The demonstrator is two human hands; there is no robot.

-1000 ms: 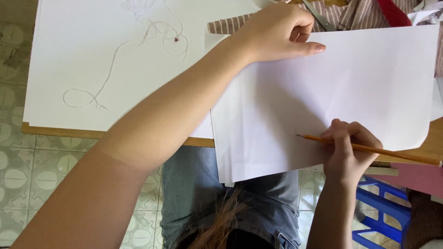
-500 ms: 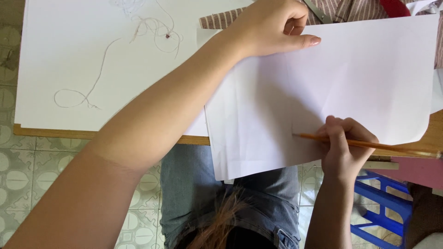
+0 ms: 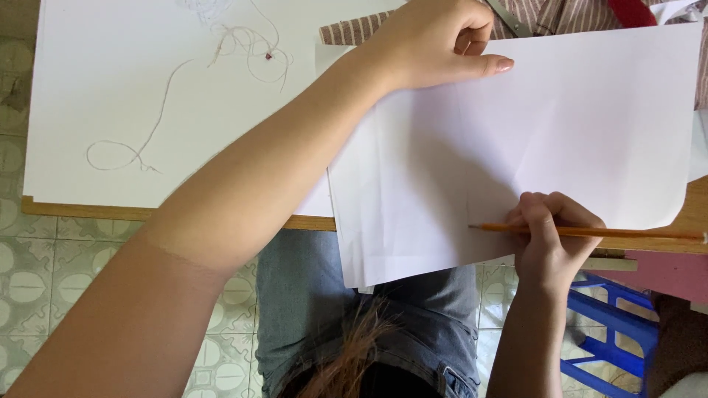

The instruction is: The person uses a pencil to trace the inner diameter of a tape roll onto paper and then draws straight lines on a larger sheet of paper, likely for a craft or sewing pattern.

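The right hand (image 3: 549, 239) was closed in a writing grip around an orange-yellow pencil (image 3: 590, 232), the shaft lying almost level and its tip pointing left onto a white sheet of paper (image 3: 575, 125). The left hand (image 3: 435, 40) pressed flat on the sheet's upper edge, thumb stretched along the paper and fingers curled under, gripping nothing but pinning the sheet down. The sheet lay on the near edge of the wooden tabletop (image 3: 88, 210), with its lower part hanging over the edge above the person's jeans (image 3: 310, 295).

The likeliest trouble, as I judged it, lay in that overhang: the pencil tip sat close to where the table's support ended, so pressure there could have punched through or creased the paper, or made a line waver. With only one edge held, the sheet could also have swivelled under the stroke.

Beyond the sheet, a larger white board (image 3: 147, 96) covered the tabletop, carrying a loose loop of pale thread (image 3: 147, 140). Striped cloth (image 3: 354, 31) and the tip of scissors (image 3: 509, 18) showed at the top, and a blue plastic stool (image 3: 612, 332) stood on the patterned floor tiles (image 3: 29, 273).

Against the view a second earlier, the pencil tip had shifted slightly left and downward on the sheet, while the left hand had kept its place on the top edge.
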